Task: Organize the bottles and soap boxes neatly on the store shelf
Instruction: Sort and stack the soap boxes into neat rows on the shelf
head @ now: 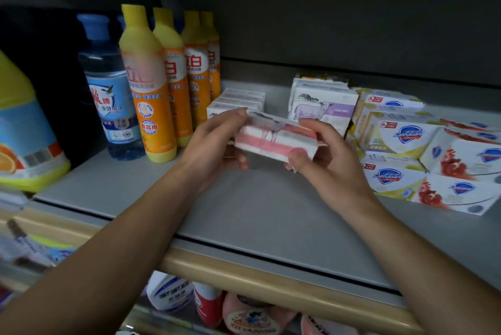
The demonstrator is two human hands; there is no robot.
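Above the grey shelf (244, 212), my left hand (217, 145) and my right hand (328, 161) grip the two ends of a small stack of pink and white soap boxes (273, 139). Behind it a row of white soap boxes (238, 100) lies on the shelf, and to its right stands a stack of white boxes with a sheep picture (322, 104). Several yellow and orange dish soap bottles (147, 85) stand in a line at the left, next to a blue bottle (111, 90).
Piles of Safeguard soap boxes (423, 150) fill the right of the shelf. A big yellow jug (24, 131) stands at the far left. The shelf has a tan front lip (271, 277). More bottles (173, 291) stand on the shelf below.
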